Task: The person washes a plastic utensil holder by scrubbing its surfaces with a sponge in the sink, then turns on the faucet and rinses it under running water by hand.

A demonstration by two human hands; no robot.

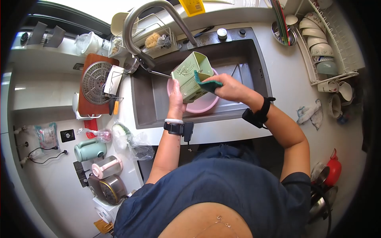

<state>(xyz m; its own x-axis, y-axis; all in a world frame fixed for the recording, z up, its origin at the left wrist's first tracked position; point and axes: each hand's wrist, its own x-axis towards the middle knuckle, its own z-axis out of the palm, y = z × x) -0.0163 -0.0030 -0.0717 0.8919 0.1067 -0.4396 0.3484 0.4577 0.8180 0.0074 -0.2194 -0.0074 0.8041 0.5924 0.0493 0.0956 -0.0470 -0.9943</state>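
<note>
While the left hand point(177, 95) grips a light green holder point(186, 77) by its near left side, the right hand point(232, 88) pinches a dark green scouring pad point(210, 85) against its open end. Both hands are over the sink point(246, 77), and both forearms cross its front edge, on the body side of the grip. Beyond the right hand, sink floor spreads toward the far right corner; a narrower strip lies between the left hand and the left wall.

Beyond and left of the grip, a faucet point(137, 39) arches over, its thin lever pointing at the holder. Under the holder sits a pink basin point(204, 108). Well right of the right hand stands a dish rack point(307, 67) with stacked bowls point(319, 49); well left of the left hand, a round perforated plate point(95, 82) rests on a brown board point(85, 105).

The holder is box-shaped, angular and patterned with small holes. The pad is thin and bent, the basin round and smooth, the faucet grey metal.
</note>
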